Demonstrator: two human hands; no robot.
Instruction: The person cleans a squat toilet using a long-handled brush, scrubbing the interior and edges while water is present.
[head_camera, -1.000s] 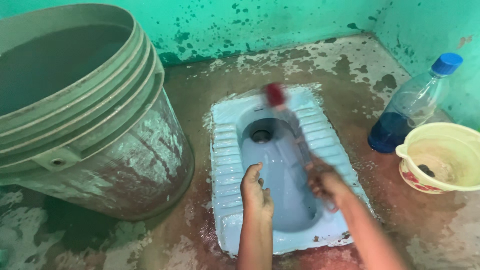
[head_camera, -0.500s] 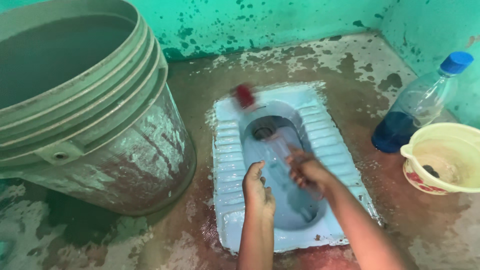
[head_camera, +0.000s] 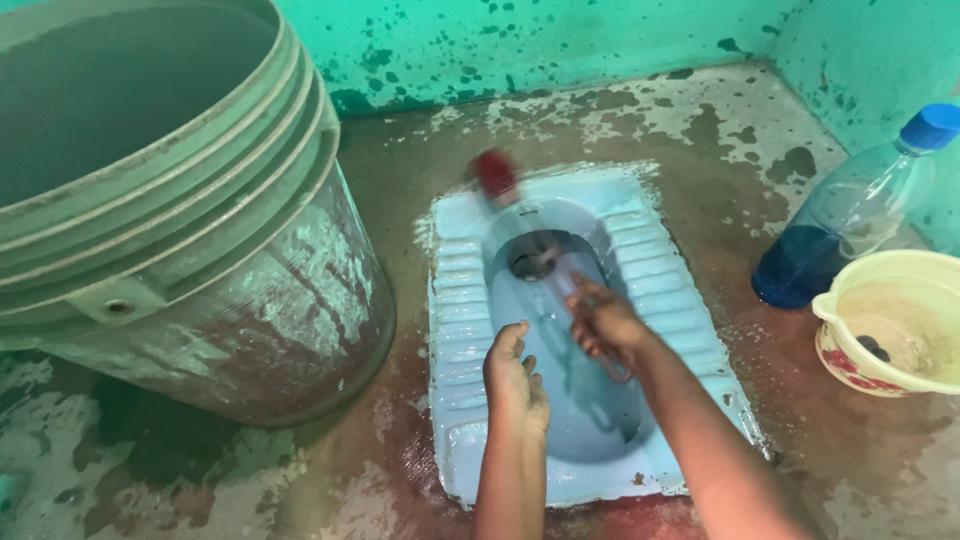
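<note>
The big grey bucket (head_camera: 170, 200) fills the left of your view, standing on the wet, stained floor (head_camera: 700, 130) close beside the left rim of the blue squat toilet pan (head_camera: 455, 300). Its inside looks dark, but you cannot tell from here how full it is. The green, mould-flecked wall (head_camera: 520, 45) runs along the back.

The pan lies flat in the floor in the middle, its drain hole (head_camera: 530, 262) toward the far end. On the right, well apart from the pan, a clear plastic bottle (head_camera: 850, 215) with a blue cap leans against the wall with dark blue liquid in its bottom; just in front of it sits a cream mug (head_camera: 890, 320).

Your right hand (head_camera: 605, 325) is closed around the handle of a toilet brush (head_camera: 495, 175). The shaft runs up across the bowl, and the red head is blurred over the far left corner of the pan, at the rim. Your left hand (head_camera: 515, 380) holds nothing: it hovers over the near left side of the bowl with the fingers loosely curled. Whether it touches the ceramic cannot be told.

By the look of it, you are in the scrubbing step, working the far rim and the ridged foot treads. The blur suggests a fast stroke. The next stroke calls for a firm grip on the handle and the bristles pressed flat to the ceramic, with your bare left hand kept out of the brush's path.
</note>
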